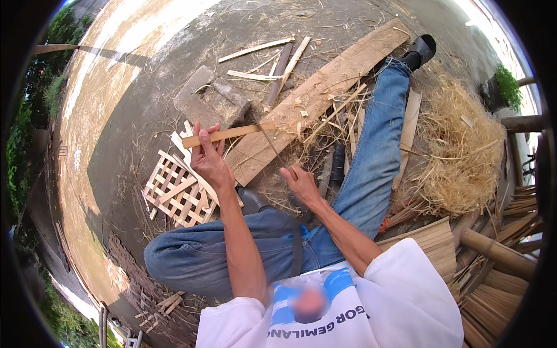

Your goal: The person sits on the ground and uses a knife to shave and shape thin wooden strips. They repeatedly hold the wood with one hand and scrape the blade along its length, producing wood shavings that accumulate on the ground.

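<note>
My left hand [210,155] is closed around a flat bamboo strip [232,133], thumb and fingers near its left end. The strip's right end lies over a long wooden plank [325,87] that slants away to the upper right. My right hand [302,184] is closed on a knife [269,141]; its handle is hidden in the fist. The thin dark blade reaches up and left from the fist, crossing the strip close to its right end. Beside my left forearm sits a woven lattice of pale strips [177,191].
A concrete block [212,98] stands left of the plank. Loose strips [261,52] lie beyond it. My outstretched leg [377,145] runs right of the plank. A heap of shavings [458,145] lies further right, near bamboo poles [499,253] and split bamboo [426,249].
</note>
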Available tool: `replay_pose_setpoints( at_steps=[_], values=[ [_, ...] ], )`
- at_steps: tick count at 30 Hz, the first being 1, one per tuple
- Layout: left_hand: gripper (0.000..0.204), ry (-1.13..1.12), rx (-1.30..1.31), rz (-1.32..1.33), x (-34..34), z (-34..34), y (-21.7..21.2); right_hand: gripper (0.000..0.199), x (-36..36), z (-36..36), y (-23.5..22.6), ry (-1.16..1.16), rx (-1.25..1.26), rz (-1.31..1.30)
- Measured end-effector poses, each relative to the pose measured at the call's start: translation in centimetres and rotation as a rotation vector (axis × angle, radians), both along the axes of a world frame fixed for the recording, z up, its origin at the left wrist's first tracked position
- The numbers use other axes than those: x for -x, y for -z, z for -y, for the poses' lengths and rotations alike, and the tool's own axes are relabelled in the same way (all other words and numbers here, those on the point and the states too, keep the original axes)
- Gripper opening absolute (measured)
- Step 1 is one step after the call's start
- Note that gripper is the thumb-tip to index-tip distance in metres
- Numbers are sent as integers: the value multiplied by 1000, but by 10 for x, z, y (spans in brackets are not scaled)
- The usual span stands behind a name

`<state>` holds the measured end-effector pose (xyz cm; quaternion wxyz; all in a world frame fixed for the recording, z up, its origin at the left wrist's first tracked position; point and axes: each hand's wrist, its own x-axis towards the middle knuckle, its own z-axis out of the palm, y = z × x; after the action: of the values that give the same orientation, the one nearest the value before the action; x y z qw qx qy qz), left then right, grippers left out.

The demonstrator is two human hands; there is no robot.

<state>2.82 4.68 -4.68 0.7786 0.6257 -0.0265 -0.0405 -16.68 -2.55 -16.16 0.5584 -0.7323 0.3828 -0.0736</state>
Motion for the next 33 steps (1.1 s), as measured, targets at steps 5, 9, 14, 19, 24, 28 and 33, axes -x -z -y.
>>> replay_pose_setpoints(
  at_steps=[5, 9, 14, 19, 24, 28, 33],
  values=[
    [52, 52, -116, -56, 15, 9, -13, 49, 12, -1, 24, 168, -35, -59],
    [59, 185, 38, 66, 11, 13, -9, 53, 10, 8, 31, 169, -197, -33],
    [35, 73, -5, -19, 12, 11, -13, 53, 5, 6, 7, 228, -532, 80],
    [24, -93, -81, -21, 2, 4, -2, 49, -3, 1, -38, 42, -304, 103],
    [23, -39, -113, 62, 0, 3, 2, 44, -25, -8, -89, -96, -71, 258],
    [24, -29, -125, 86, 1, 4, 1, 45, -30, -1, -92, -115, -78, 281],
    [25, -34, -81, 50, -1, 8, 0, 45, -18, 23, -26, -56, 8, 190]
  ],
)
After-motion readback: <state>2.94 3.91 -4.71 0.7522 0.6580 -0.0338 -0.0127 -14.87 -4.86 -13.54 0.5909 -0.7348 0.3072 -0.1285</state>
